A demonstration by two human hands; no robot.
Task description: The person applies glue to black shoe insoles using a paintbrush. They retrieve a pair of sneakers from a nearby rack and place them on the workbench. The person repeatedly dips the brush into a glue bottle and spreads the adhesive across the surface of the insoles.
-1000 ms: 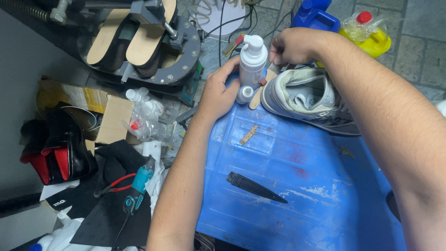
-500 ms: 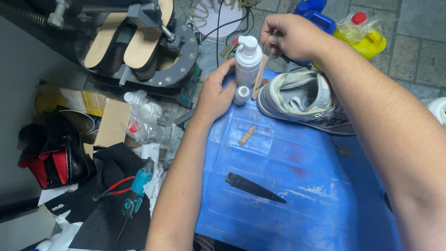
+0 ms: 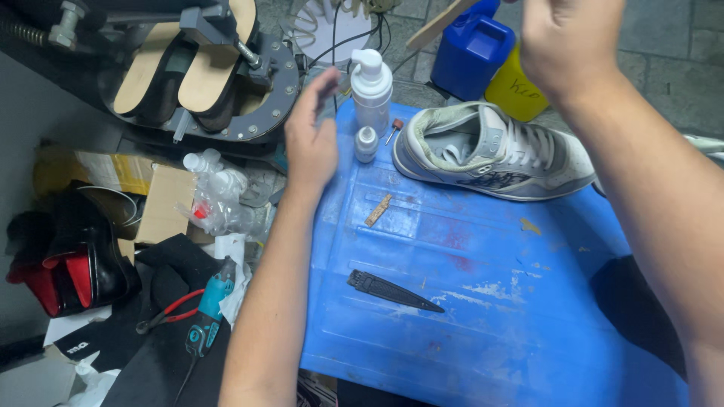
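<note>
My left hand [image 3: 313, 139] hovers open, fingers apart, just left of a white pump bottle [image 3: 372, 87] and a small white bottle [image 3: 366, 143], touching neither. My right hand [image 3: 569, 41] is raised at the top of the view, closed on a flat wooden stick [image 3: 441, 22] that points down to the left. Below it a grey and white sneaker [image 3: 490, 154] lies on its side on a blue plastic surface [image 3: 467, 324].
On the blue surface lie a black pointed strip [image 3: 392, 291] and a small wooden chip [image 3: 378, 209]. A blue jug [image 3: 471, 53] and a yellow bottle [image 3: 516, 87] stand behind. At left are a shoe press [image 3: 188, 68], a black and red shoe [image 3: 68, 256], pliers [image 3: 170, 313] and a teal rotary tool [image 3: 211, 305].
My left hand has let go of the small bottle and drawn back to the left. My right hand has lifted the wooden stick up and away from the pump bottle.
</note>
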